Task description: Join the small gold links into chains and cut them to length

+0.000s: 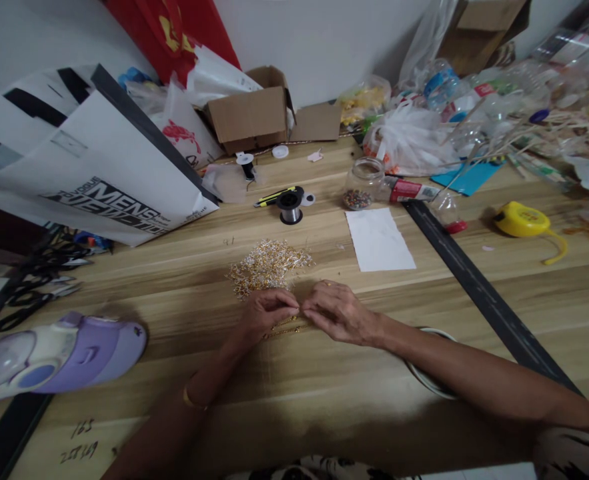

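My left hand [267,316] and my right hand [341,312] meet fingertip to fingertip just above the wooden table. Thumb and forefinger are pinched together on each; whatever they hold is too small to make out. Below them lies a thin gold beaded chain [285,331], partly covered by the left hand. Right behind the fingers spreads a loose pile of small gold and silver wire pieces [269,263]. The left wrist wears a gold bangle [193,399].
A wire spool [290,208], a yellow-black cutter [273,197], a bead jar [363,183] and white paper [380,240] lie beyond the pile. Scissors [34,303] and a purple bottle [84,353] are left; a tape measure [521,220] and roll of tape [419,377] right.
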`<state>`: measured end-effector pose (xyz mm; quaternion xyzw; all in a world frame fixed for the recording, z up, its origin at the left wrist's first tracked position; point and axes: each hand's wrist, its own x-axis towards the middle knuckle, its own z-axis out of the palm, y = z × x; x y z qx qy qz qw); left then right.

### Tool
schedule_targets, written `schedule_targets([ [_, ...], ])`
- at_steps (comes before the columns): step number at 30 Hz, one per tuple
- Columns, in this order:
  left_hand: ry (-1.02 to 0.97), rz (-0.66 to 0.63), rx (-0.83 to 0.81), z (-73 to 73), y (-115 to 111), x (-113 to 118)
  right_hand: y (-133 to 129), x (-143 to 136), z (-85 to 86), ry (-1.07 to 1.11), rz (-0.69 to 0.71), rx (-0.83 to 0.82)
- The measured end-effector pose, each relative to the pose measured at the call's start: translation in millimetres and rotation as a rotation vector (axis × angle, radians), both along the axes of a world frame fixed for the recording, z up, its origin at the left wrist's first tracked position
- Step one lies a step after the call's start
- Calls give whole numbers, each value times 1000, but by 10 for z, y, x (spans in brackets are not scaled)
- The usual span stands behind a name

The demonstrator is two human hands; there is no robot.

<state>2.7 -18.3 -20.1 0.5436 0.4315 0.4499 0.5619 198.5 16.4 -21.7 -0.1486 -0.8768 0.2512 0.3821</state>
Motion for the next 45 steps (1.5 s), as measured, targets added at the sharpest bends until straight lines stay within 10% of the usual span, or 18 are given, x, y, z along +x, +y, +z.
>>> schedule_targets([
  [45, -62, -5, -102, -77, 2, -10, 6, -2, -22, 8, 0, 23],
])
